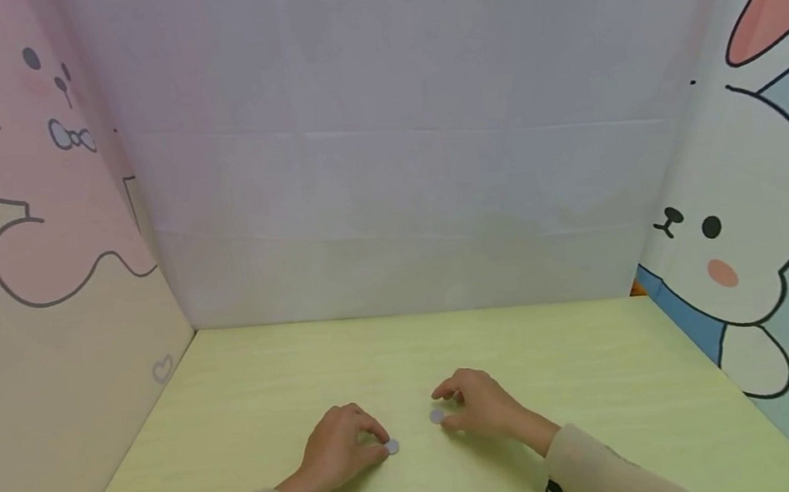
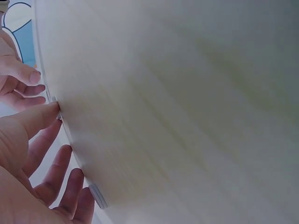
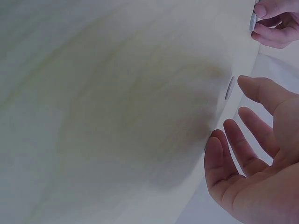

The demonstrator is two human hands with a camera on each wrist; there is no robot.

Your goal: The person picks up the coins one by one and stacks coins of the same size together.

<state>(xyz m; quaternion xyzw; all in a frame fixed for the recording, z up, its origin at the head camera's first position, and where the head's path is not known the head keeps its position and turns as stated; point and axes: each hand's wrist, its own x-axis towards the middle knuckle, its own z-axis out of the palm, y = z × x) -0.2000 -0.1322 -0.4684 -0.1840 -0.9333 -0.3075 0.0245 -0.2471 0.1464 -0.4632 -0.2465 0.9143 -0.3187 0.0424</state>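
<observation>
Left disc (image 1: 392,446): round face toward head camera, no long axis, edge-on in right wrist view; located at left hand's (image 1: 343,446) fingertips, pinched between thumb and forefinger. Right disc (image 1: 437,416): flat on table (image 1: 350,361), face up, also round, just beside right thumb tip, near side of the open gap. Right hand (image 1: 483,403): not gripping, thumb and fingers spread, fingers loosely bent, pointing inward toward left hand. Left hand: low over table, pointing inward, other fingers bent behind the pinch. Third disc (image 2: 98,196): edge-on beside left little finger. Sliver (image 3: 207,142) beside right fingertips: too small to identify.
</observation>
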